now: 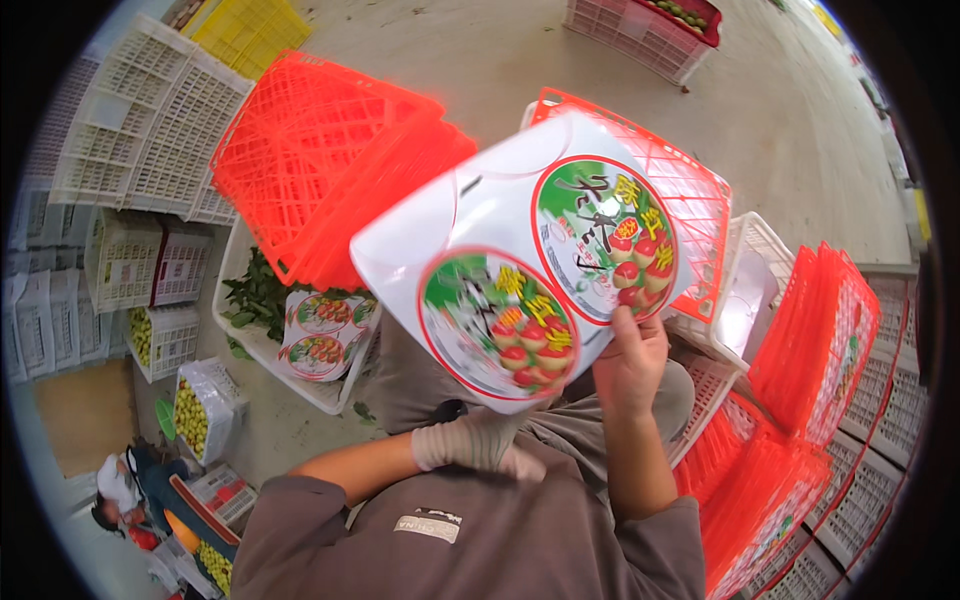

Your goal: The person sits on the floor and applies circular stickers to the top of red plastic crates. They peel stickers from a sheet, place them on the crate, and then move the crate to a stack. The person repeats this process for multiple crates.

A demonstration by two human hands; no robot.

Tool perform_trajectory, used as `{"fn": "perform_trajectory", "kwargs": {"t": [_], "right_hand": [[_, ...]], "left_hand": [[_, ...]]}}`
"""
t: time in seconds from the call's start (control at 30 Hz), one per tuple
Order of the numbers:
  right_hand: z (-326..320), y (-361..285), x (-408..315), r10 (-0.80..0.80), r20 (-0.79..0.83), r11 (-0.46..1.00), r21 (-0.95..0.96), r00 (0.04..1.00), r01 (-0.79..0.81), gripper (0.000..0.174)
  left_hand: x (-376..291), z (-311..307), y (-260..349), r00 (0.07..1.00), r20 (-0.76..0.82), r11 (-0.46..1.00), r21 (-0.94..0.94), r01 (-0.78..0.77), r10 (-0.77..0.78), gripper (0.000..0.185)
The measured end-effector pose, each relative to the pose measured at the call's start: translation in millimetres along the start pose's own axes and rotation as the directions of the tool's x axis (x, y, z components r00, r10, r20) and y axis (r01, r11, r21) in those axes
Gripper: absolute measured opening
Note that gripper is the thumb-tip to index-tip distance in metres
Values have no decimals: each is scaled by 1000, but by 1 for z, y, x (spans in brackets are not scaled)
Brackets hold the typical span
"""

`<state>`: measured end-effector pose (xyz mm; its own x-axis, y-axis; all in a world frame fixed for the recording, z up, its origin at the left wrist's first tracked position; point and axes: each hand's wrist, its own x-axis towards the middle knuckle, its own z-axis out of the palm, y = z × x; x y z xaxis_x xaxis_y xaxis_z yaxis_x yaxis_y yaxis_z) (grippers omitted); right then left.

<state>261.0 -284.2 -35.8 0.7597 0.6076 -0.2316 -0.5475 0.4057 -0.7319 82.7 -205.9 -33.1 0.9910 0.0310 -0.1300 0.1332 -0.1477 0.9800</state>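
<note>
My right hand (pixel 634 360) pinches the lower right edge of a glossy white sheet (pixel 480 217) printed with round, red-rimmed fruit labels. The sheet is raised and tilted over my lap. My left hand (pixel 476 446), in a pale striped glove, lies against my waist below the sheet; whether it holds anything is hidden. A stack of orange-red plastic lattice lids (pixel 330 142) stands at the upper left, on a white plastic crate (pixel 300 394) with green leaves (pixel 259 292) and another label sheet (pixel 328 337). Behind the held sheet, an orange-red lattice lid (pixel 697 195) rests on a white crate.
More orange-red lids (pixel 814 345) stand stacked at the right, beside white crates. At the left are white crates (pixel 150 120), a yellow crate (pixel 247 34) and bagged green fruit (pixel 191 416). Another person (pixel 120 487) is at the lower left. A crate of fruit (pixel 637 34) stands on the floor ahead.
</note>
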Motion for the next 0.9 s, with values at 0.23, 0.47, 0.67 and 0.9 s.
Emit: {"fn": "perform_trajectory", "kwargs": {"t": [0.23, 0.47, 0.67, 0.9], "right_hand": [[10, -27, -36, 553, -95, 771, -320, 828, -551, 20], [17, -47, -18, -368, 657, -162, -742, 658, 651, 19], [12, -38, -19, -226, 636, -162, -772, 738, 615, 11], [13, -39, -27, -160, 538, -279, -829, 827, 485, 10]], "left_hand": [[36, -8, -16, 834, -531, 760, 601, 245, 151, 31], [39, -11, -15, 708, -557, 696, 707, 129, 435, 60], [47, 0, 1, 678, -704, 910, 395, 127, 211, 48], [47, 12, -18, 680, -649, 846, 528, 79, 342, 25]]}}
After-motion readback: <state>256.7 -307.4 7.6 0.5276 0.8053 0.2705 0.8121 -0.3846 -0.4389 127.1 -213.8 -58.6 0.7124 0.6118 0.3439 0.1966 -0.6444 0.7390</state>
